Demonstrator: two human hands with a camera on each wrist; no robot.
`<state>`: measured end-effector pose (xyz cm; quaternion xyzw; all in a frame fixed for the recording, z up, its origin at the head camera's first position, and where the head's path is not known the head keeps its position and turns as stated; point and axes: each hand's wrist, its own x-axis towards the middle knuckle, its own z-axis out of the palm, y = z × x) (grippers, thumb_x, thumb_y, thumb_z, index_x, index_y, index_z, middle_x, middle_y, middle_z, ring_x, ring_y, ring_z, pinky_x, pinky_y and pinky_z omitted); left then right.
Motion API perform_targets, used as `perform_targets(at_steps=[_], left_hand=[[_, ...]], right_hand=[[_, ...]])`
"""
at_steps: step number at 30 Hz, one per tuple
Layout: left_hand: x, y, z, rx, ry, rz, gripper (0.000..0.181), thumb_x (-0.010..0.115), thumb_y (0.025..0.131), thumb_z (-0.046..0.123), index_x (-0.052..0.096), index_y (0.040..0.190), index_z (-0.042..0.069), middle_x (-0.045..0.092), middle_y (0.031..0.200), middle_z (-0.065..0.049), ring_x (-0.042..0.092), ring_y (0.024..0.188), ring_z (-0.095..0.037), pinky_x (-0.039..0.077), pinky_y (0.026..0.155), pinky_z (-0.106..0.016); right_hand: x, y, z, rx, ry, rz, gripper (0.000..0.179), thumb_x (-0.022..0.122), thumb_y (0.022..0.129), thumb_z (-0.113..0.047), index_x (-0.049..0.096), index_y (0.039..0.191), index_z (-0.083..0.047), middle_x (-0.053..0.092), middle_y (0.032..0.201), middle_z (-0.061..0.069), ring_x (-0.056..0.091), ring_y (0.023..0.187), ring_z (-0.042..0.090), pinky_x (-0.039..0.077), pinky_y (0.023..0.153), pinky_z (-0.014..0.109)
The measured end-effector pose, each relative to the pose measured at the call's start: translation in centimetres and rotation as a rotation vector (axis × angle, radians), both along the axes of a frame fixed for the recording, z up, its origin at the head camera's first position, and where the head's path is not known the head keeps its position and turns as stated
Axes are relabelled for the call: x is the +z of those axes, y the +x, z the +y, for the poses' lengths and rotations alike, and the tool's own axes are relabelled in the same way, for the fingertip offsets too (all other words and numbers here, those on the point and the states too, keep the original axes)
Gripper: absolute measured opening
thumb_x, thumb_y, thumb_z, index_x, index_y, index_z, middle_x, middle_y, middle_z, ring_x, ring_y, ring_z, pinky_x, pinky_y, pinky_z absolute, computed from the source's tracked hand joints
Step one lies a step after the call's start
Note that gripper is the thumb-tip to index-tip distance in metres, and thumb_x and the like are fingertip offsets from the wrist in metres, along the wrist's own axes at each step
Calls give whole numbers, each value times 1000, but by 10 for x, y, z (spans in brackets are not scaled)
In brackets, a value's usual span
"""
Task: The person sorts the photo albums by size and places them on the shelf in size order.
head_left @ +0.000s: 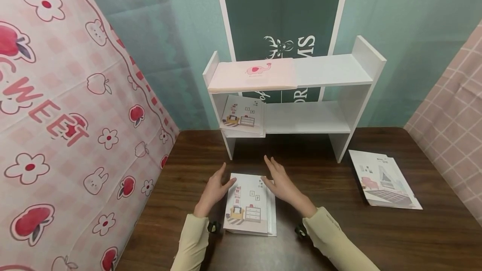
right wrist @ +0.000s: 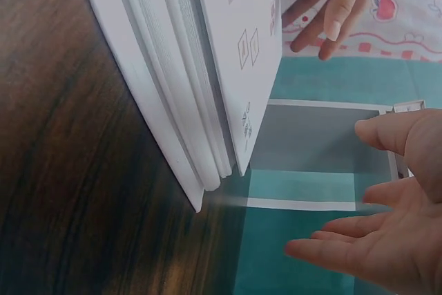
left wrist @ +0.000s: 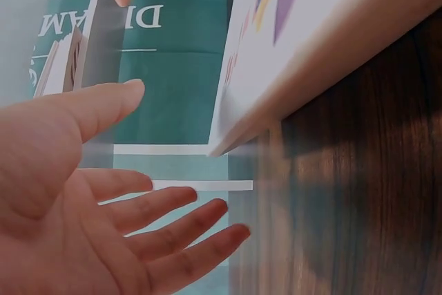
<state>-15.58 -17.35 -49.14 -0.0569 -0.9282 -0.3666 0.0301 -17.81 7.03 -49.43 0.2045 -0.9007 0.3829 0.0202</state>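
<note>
A stack of white books [head_left: 246, 204] lies on the table, its top cover printed with a yellow armchair and a chest of drawers. Flanking its far end are my left hand [head_left: 214, 188] on the left and my right hand [head_left: 283, 184] on the right. In the head view both thumbs overlap the top corners of the stack. The left wrist view shows the left hand [left wrist: 103, 191] with palm turned in and fingers spread. In the right wrist view, the right hand [right wrist: 387, 219] is also spread, its fingers apart from the layered book edges [right wrist: 173, 81].
Behind the hands stands a white two-tier shelf [head_left: 312, 118]. A similar book stack [head_left: 244, 116] sits at the left of its lower tier; a pink elephant-printed sheet [head_left: 256, 74] covers the upper left. Another book stack [head_left: 385, 181] lies at the right. A patterned curtain [head_left: 75, 137] borders the left.
</note>
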Motion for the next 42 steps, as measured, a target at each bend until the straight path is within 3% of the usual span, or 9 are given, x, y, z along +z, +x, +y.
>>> perform_targets(at_steps=[9, 16, 20, 37, 42], left_hand=[[0, 4, -1, -19, -2, -118, 70, 59, 90, 35, 34, 139, -8, 39, 140, -27, 42, 126, -39, 36, 102, -50], [-2, 8, -1, -54, -22, -169, 66, 58, 91, 34, 38, 135, -11, 46, 132, -29, 52, 116, -39, 43, 95, -49], [-5, 10, -1, -62, -12, -211, 66, 58, 91, 34, 38, 136, -10, 48, 131, -28, 55, 112, -36, 45, 93, -48], [-7, 15, -4, -78, -9, -286, 69, 57, 90, 40, 39, 136, -7, 47, 132, -28, 51, 118, -37, 41, 97, -52], [-9, 16, -3, -92, -12, -283, 66, 57, 91, 39, 41, 135, -7, 52, 126, -28, 57, 107, -33, 45, 92, -50]], right_hand=[[-4, 3, 4, 9, 1, -33, 63, 59, 91, -20, 30, 144, -1, 33, 141, 31, 31, 129, 48, 25, 104, 61], [-7, 6, 8, 10, 33, -68, 61, 58, 91, -19, 32, 142, 2, 44, 132, 32, 43, 120, 47, 37, 97, 57], [-9, 8, 8, 4, 60, -116, 64, 58, 91, -19, 28, 143, 3, 43, 133, 32, 42, 122, 47, 36, 98, 57], [-15, 12, 9, 17, 68, -218, 62, 55, 93, -21, 28, 143, 4, 41, 137, 30, 40, 125, 44, 33, 102, 55], [-17, 14, 12, 41, 48, -252, 60, 56, 93, -21, 32, 141, 5, 45, 133, 29, 47, 120, 41, 38, 98, 53]])
